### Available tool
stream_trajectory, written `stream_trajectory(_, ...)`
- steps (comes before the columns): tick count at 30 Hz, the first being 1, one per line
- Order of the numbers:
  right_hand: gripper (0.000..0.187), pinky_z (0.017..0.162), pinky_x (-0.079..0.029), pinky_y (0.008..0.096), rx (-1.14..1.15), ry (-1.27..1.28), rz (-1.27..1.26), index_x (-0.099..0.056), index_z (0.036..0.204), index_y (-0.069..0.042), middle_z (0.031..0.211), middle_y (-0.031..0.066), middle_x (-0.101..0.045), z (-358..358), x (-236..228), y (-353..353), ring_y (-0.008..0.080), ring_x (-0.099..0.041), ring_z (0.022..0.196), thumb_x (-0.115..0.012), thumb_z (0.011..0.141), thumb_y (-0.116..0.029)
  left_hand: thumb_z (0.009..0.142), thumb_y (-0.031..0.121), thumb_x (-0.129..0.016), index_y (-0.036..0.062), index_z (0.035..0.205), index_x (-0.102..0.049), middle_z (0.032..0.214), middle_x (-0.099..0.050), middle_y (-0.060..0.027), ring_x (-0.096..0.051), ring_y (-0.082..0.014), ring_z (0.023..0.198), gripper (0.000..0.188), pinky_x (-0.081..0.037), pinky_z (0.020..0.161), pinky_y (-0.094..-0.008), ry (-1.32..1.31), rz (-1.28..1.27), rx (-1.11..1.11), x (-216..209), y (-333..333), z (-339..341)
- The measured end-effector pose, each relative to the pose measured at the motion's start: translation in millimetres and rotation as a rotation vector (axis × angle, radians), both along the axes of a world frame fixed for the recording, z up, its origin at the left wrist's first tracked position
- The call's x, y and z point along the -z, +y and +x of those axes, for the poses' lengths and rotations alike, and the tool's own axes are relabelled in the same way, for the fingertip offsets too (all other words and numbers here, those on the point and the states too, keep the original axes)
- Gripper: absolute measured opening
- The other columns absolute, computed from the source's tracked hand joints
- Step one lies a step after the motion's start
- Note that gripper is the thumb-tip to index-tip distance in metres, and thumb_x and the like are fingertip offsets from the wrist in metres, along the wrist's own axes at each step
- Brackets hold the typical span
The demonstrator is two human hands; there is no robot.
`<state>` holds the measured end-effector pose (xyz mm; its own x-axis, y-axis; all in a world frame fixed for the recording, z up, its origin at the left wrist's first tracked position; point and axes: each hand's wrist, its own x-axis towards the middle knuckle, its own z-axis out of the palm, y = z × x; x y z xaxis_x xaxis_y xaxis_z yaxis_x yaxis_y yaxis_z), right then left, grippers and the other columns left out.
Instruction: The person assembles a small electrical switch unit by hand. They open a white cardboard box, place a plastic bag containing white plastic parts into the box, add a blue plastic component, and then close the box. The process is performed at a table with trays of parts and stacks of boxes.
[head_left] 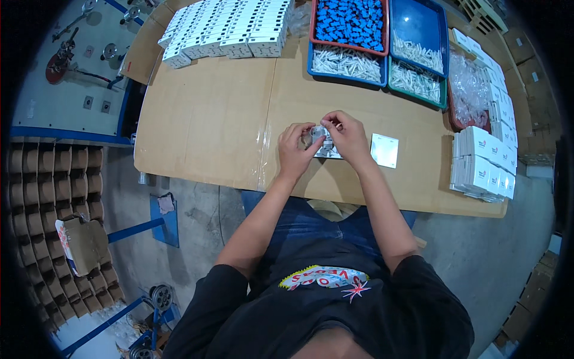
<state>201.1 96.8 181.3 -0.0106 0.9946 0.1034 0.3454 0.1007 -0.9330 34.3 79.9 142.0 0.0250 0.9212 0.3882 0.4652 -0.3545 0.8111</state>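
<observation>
Near the front of the cardboard-covered table, my left hand point(293, 151) and my right hand point(350, 139) meet over a small, shiny clear-and-grey piece point(326, 147). The fingers of my left hand are curled against its left side. Thumb and fingertips of my right hand pinch together at its top; whether they grip a separate small part is too small to tell. My hands partly cover the piece, so its exact kind does not show. Just right of my right wrist, a flat white square card or box point(384, 151) lies on the cardboard.
Rows of white boxes point(251, 46) fill the back left. Behind my hands stand trays of blue parts point(350, 24) and white plastic pieces point(347, 63). Clear plastic bags point(468, 81) and stacked white boxes point(483, 161) are at the right. The cardboard tabletop point(206, 119) ends near my waist.
</observation>
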Motion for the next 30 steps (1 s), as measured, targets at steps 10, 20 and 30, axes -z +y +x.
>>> stream_trajectory(10,0.009,0.090,-0.051,0.0428,-0.112,-0.221,0.263,-0.066,0.096,0.000,0.117,0.0131,-0.065,-10,11,-13,0.0340,-0.060,0.111,-0.067,0.090,-0.007,0.076,0.006,-0.078,0.0052,0.111,-0.071,0.105,-0.068,-0.0102,-0.065,-0.0268,0.100,0.035,-0.050,0.089,-0.0376,0.007,0.033,0.043,5,1,-2)
stream_trajectory(20,0.029,0.108,-0.045,0.0447,-0.155,-0.265,0.223,-0.075,0.100,0.001,0.137,0.0180,-0.062,-4,2,-19,0.0376,-0.053,0.133,-0.059,0.103,-0.023,0.073,0.003,-0.079,0.0061,0.110,-0.072,0.105,-0.068,-0.0095,-0.064,-0.0285,0.099,0.038,-0.050,0.088,-0.0383,-0.013,0.068,0.059,5,-2,0)
stream_trajectory(30,0.041,0.120,-0.031,0.0495,-0.220,-0.259,0.175,-0.076,0.107,-0.001,0.151,0.0195,-0.053,-8,17,-19,0.0415,-0.033,0.151,-0.052,0.106,-0.034,0.071,0.005,-0.080,0.0070,0.111,-0.072,0.107,-0.068,-0.0093,-0.064,-0.0296,0.100,0.040,-0.049,0.090,-0.0394,0.045,0.098,0.082,3,-5,-1)
